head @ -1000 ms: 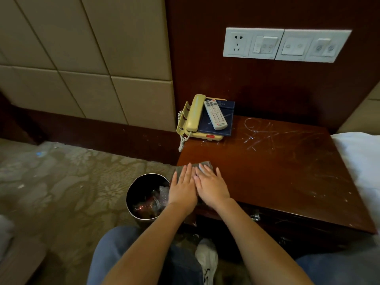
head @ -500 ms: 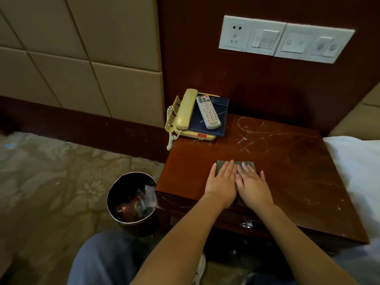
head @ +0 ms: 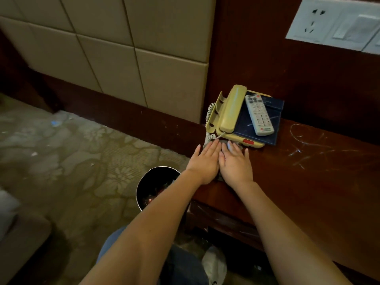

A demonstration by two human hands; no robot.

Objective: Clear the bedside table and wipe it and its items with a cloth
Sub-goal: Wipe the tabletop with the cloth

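My left hand (head: 202,161) and my right hand (head: 235,162) lie flat side by side, fingers straight, pressing a grey cloth (head: 238,145) onto the dark wooden bedside table (head: 308,182) near its left edge. Only small bits of the cloth show past my fingertips. Just beyond my fingers stands a yellow corded telephone (head: 228,114). A dark blue booklet (head: 259,126) lies on the phone, and a white remote control (head: 259,115) rests on the booklet. White scratch-like marks (head: 304,149) cross the tabletop to the right.
A round metal waste bin (head: 156,186) with rubbish inside stands on the patterned carpet (head: 82,161) left of the table. Padded beige wall panels (head: 123,48) are at the back left. A white socket and switch plate (head: 337,23) sits on the wooden wall panel.
Both hands have slid the cloth from the middle front of the table back toward the left rear, up against the telephone. The view has swung left and closer.
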